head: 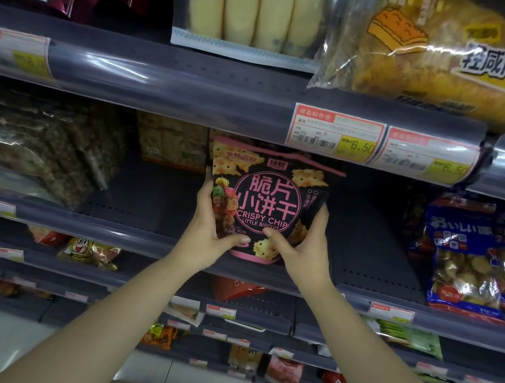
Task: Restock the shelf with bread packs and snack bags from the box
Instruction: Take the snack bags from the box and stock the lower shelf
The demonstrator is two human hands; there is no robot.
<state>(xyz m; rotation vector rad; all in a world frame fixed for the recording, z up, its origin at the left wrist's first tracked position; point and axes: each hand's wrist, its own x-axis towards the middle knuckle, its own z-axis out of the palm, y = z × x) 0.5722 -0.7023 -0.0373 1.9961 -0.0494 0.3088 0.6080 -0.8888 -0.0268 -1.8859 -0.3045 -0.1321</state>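
Black and pink, the snack bag (267, 203) is held upright by both hands in front of the middle shelf (141, 234). The left hand (211, 234) grips its left edge, with the thumb across the front near the bottom and the other fingers (205, 184) curled behind. The right hand (308, 248) grips the right edge the same way, thumb pointing in toward the other thumb. The two thumbs almost meet low on the bag.

Big pink Chinese letters sit in a pink ring on the front. Under them it reads "CRISPY CHIP" and "LITTLE BISCUIT". Small square crackers with holes are drawn all round, and there is a picture of food on a stick at the left. The bag is shiny and smooth, with a pink strip at the bottom and a flat sealed top.

The bottom of the bag is over the front rail of the shelf. The shelf board is dark grey with rows of tiny holes.

On the rail above are two price tags (337, 135), red and white with yellow boxes; the nearer one reads "6.50". Above them lies a clear bread pack (442, 55) with crumbly golden bread and bold Chinese writing. Beside it is a pack of pale round buns (254, 6).

To the right of the snack bag stand blue bags (471, 261) of little round biscuits with Japanese writing. To the left lie clear packs (37, 145) of dark, bumpy, flat slabs.
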